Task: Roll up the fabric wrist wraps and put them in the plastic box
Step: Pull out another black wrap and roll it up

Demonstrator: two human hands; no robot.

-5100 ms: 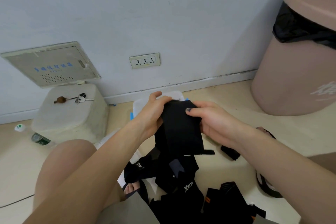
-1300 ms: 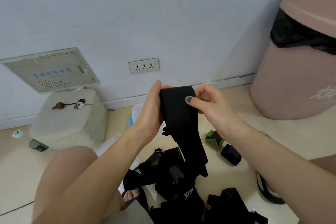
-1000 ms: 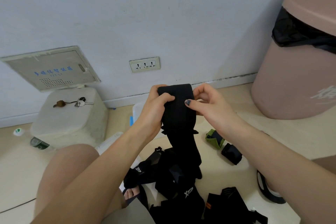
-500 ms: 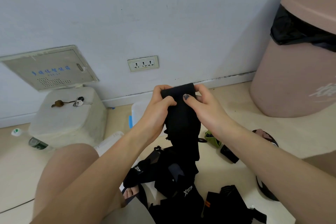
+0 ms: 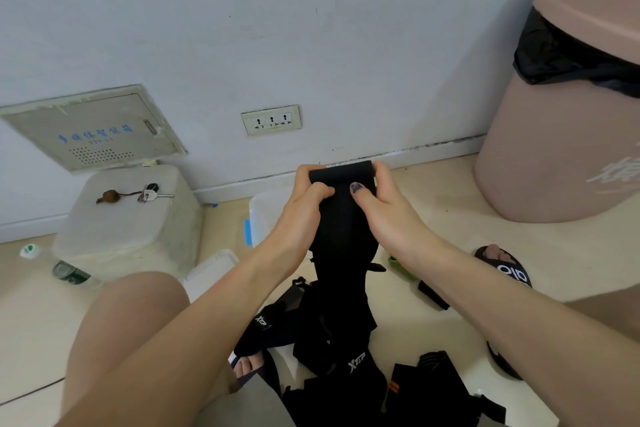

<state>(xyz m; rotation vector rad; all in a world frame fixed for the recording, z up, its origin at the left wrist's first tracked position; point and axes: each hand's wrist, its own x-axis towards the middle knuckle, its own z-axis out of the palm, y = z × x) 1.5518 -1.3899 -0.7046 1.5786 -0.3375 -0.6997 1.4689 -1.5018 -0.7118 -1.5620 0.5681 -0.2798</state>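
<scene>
The black wrist wrap [image 5: 341,218] hangs lengthwise, its rolled top end lying crosswise between both hands; left hand [image 5: 304,204] and right hand [image 5: 384,208] pinch it with curled fingers above the plastic box [image 5: 263,218]. Two "XTEP" logos show on the floor pile [image 5: 332,367]

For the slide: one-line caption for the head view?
Both hands, left hand and right hand, roll a black wrist wrap above the plastic box.
</scene>
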